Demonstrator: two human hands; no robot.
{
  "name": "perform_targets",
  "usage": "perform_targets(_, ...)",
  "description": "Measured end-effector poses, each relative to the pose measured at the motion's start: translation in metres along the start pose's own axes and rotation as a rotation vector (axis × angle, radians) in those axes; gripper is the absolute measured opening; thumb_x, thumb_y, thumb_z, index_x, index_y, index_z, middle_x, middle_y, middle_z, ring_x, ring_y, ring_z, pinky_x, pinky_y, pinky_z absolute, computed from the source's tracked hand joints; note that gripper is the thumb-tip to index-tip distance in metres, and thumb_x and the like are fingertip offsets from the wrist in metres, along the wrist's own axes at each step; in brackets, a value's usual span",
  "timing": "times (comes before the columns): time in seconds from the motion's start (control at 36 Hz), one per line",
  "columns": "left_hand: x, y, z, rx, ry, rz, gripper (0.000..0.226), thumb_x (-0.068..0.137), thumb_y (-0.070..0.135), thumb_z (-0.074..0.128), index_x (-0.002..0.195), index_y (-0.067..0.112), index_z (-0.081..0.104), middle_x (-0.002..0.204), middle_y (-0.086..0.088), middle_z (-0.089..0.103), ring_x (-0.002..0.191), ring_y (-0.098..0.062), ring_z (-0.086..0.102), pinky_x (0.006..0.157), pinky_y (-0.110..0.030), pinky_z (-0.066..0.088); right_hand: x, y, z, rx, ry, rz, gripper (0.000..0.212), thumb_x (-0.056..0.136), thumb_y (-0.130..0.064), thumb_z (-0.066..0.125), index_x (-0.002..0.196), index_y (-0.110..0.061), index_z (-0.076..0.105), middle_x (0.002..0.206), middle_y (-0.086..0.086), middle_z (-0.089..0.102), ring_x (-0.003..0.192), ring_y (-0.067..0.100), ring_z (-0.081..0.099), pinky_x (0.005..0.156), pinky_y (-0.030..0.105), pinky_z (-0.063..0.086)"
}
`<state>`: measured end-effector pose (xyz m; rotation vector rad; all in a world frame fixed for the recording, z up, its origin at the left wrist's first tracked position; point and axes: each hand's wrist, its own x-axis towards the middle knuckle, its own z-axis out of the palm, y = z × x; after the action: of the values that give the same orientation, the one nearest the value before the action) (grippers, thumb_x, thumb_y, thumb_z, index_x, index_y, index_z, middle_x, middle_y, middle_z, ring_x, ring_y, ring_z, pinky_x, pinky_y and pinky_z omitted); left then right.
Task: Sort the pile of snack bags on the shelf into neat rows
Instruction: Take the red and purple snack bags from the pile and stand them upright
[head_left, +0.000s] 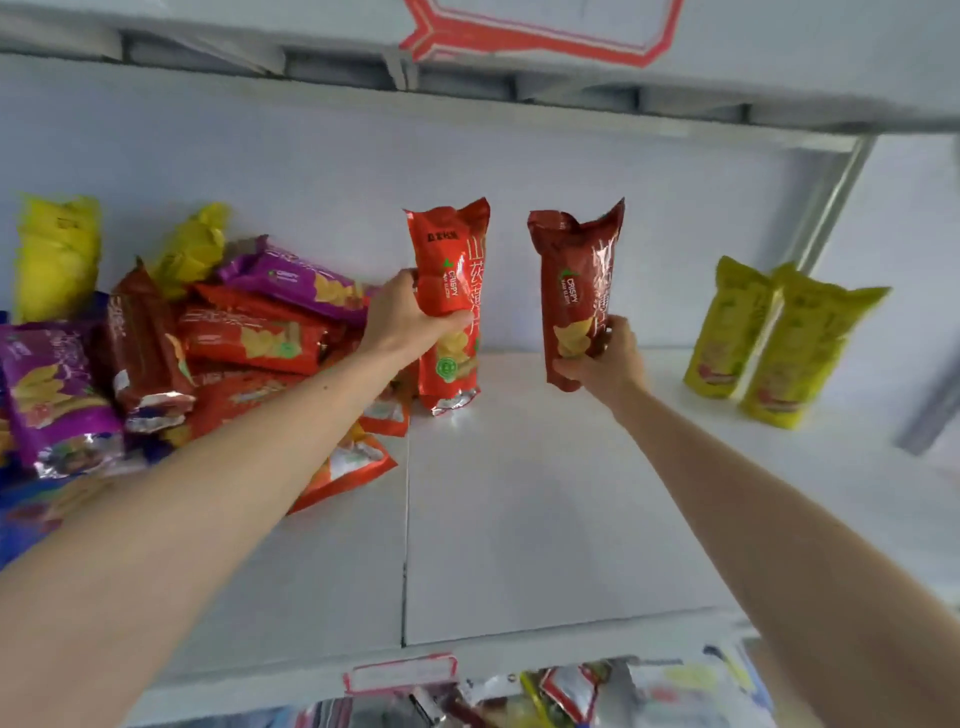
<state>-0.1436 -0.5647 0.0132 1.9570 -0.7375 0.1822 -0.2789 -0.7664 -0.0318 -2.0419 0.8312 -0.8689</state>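
Note:
My left hand (402, 317) grips a bright orange-red snack bag (449, 275) upright at the middle of the white shelf (519, 519), its bottom at the shelf surface. My right hand (605, 361) holds a dark red snack bag (574, 280) upright by its lower end, lifted a little above the shelf. A loose pile of red, purple and yellow bags (208, 343) lies at the left. Two yellow bags (769, 343) stand side by side at the right.
The shelf's back wall is white. An upper shelf with a red label frame (540, 31) hangs overhead. A metal upright (831, 202) stands at the right. A price tag (400, 673) sits on the front edge, with more bags (571, 691) on the shelf below.

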Motion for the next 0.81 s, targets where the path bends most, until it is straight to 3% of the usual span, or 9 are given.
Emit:
perform_targets(0.25, -0.016, 0.057, 0.137, -0.073, -0.239, 0.112, 0.077, 0.066, 0.034, 0.088, 0.13, 0.007, 0.053, 0.125, -0.009, 0.065, 0.108, -0.022, 0.065, 0.08, -0.02, 0.044, -0.012, 0.101, -0.112, -0.228, 0.164, 0.209, 0.09, 0.059, -0.033, 0.089, 0.131, -0.008, 0.04, 0.125, 0.012, 0.051, 0.114, 0.031, 0.053, 0.092, 0.045, 0.05)
perform_targets(0.39, -0.018, 0.084, 0.211, -0.06, -0.373, 0.145, 0.078, 0.071, 0.039, 0.084, 0.134, 0.011, 0.049, 0.132, -0.007, 0.061, 0.116, -0.025, 0.061, 0.086, -0.026, 0.046, -0.005, 0.143, -0.163, -0.314, 0.179, 0.271, 0.089, 0.062, -0.03, 0.086, 0.133, -0.006, 0.037, 0.125, 0.015, 0.046, 0.117, 0.033, 0.047, 0.094, 0.046, 0.047)
perform_targets(0.5, -0.018, 0.104, 0.26, -0.082, -0.429, 0.164, 0.078, 0.07, 0.042, 0.084, 0.133, 0.015, 0.05, 0.132, -0.006, 0.061, 0.117, -0.025, 0.061, 0.095, -0.041, 0.052, 0.004, 0.168, -0.191, -0.331, 0.185, 0.296, 0.083, 0.061, -0.029, 0.086, 0.127, -0.006, 0.04, 0.119, 0.013, 0.048, 0.109, 0.031, 0.052, 0.088, 0.046, 0.051)
perform_targets(0.64, -0.012, 0.122, 0.302, -0.096, -0.445, 0.166, 0.073, 0.073, 0.038, 0.083, 0.132, 0.012, 0.049, 0.133, -0.007, 0.06, 0.118, -0.027, 0.06, 0.096, -0.044, 0.052, 0.015, 0.187, -0.208, -0.367, 0.186, 0.304, 0.079, 0.06, -0.031, 0.086, 0.122, -0.007, 0.043, 0.115, 0.012, 0.049, 0.1, 0.031, 0.055, 0.077, 0.04, 0.051)
perform_targets(0.81, -0.008, 0.136, 0.327, -0.12, -0.473, 0.195, 0.074, 0.077, 0.036, 0.079, 0.135, 0.01, 0.042, 0.136, -0.01, 0.057, 0.121, -0.03, 0.058, 0.099, -0.048, 0.05, 0.025, 0.199, -0.21, -0.334, 0.169, 0.318, 0.078, 0.064, -0.032, 0.085, 0.122, -0.007, 0.041, 0.117, 0.011, 0.049, 0.104, 0.03, 0.055, 0.078, 0.041, 0.051)
